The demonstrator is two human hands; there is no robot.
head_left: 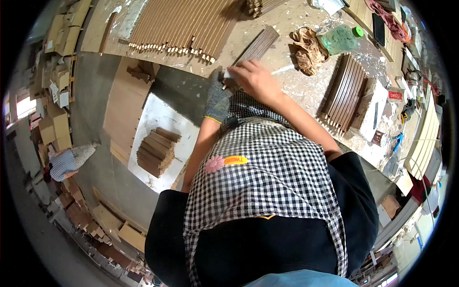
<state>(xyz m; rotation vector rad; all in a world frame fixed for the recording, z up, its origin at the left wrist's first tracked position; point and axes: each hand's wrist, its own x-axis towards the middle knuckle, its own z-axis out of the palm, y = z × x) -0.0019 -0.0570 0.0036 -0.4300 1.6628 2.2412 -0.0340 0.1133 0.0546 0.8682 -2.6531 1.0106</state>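
At the near edge of the workbench (205, 67), both hands meet over the near end of a small bundle of brown wooden strips (258, 44). My left hand (218, 98), in a grey knit glove with a yellow cuff, is closed round that end. My bare right hand (258, 82) lies across the strips, its fingers curled toward the glove. A small white piece (228, 75) shows under the right fingertips; I cannot make out what it is. The right palm hides part of the bundle.
A wide row of brown strips (186, 24) covers the bench's far left. Rightward are crumpled brown paper (306, 50), a green-capped bottle (340, 39) and another strip stack (346, 93). Below the bench, a wood stack (158, 148) rests on a white board (184, 126). A person (71, 160) is at left.
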